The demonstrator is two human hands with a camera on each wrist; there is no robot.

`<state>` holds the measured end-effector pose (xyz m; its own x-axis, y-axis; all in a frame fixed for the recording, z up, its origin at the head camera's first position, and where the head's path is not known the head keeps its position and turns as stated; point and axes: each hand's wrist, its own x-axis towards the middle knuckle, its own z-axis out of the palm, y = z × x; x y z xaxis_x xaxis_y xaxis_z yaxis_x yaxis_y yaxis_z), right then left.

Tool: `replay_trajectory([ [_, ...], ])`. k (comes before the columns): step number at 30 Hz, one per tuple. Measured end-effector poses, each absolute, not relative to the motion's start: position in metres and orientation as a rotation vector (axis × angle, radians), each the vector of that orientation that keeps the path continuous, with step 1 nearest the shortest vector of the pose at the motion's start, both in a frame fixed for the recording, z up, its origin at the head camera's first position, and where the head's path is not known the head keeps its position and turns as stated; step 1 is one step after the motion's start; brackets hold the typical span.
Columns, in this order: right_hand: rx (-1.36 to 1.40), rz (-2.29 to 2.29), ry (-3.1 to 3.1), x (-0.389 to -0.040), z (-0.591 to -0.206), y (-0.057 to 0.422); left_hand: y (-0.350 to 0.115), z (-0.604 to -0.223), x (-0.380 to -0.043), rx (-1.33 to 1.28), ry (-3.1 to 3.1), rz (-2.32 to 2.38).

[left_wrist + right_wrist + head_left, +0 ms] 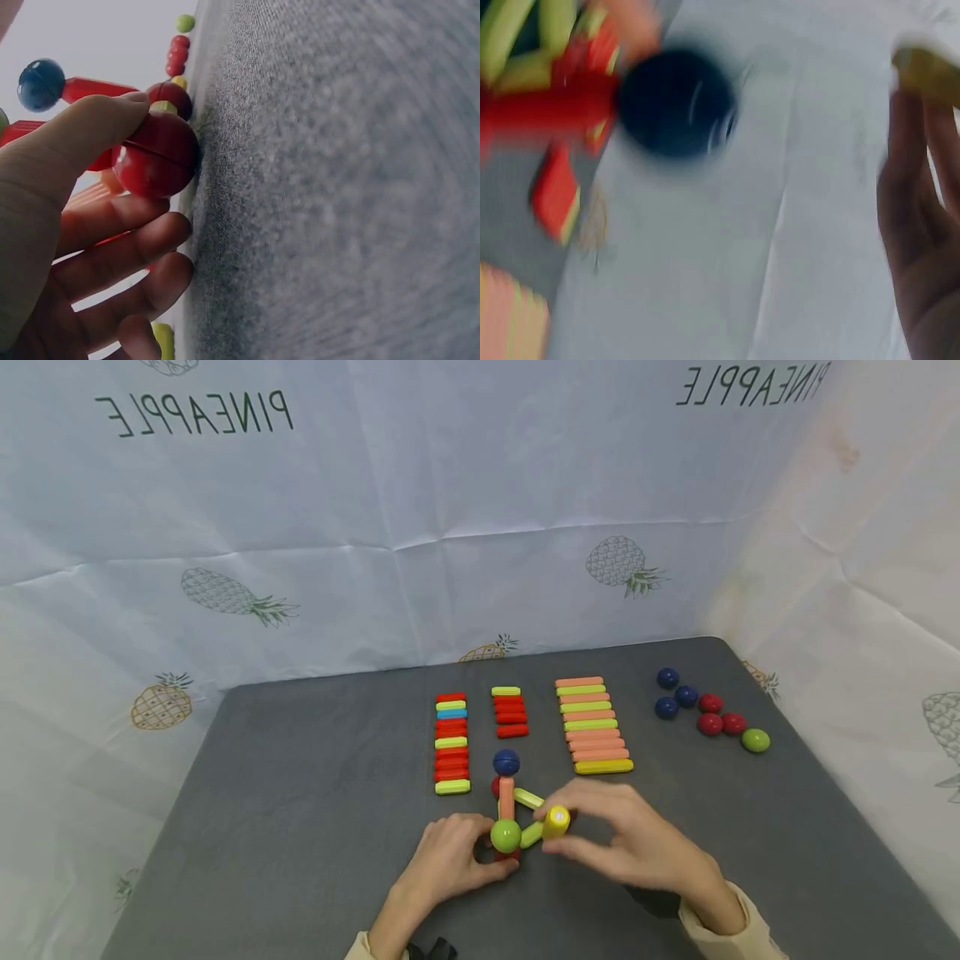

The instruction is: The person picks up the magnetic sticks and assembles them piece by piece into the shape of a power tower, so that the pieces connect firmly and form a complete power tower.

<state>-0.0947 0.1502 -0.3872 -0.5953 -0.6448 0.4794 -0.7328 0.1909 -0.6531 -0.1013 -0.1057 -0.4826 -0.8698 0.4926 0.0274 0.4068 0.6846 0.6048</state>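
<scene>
"Toward the far edge of the tabletop (300, 827), why does the leftmost row of sticks (452, 752) lie so straight?"

"Perhaps so each colour is easy to pick out. Nearer the front edge, the left hand (453, 856) pinches a red base ball (157, 154) between thumb and fingers, likely to steady the frame (507, 808)."

"And where does that frame stand?"

"Around the tabletop's middle, lime sticks low down, a green ball (506, 836) and a blue ball (506, 763) raised and joined by an orange stick (507, 793). Beyond it lies a short, mostly red row (511, 716)."

"What of the right hand (622, 835)?"

"Its fingers grasp a yellow stick (556, 821) end-up by the frame's right corner, probably to line it up there; whether it touches the ball below cannot be told."

"Farther right?"

"An orange-and-lime row (592, 724), then loose balls (710, 724) near the tabletop's right edge, presumably kept clear of the working hands."
</scene>
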Motion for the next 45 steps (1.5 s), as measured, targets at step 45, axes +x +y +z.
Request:
replay_trajectory([
  [45, 0.911, 0.564, -2.849, -0.099, -0.446, 0.123, -0.112, -0.472, -0.097, 0.712, 2.872, 1.045],
])
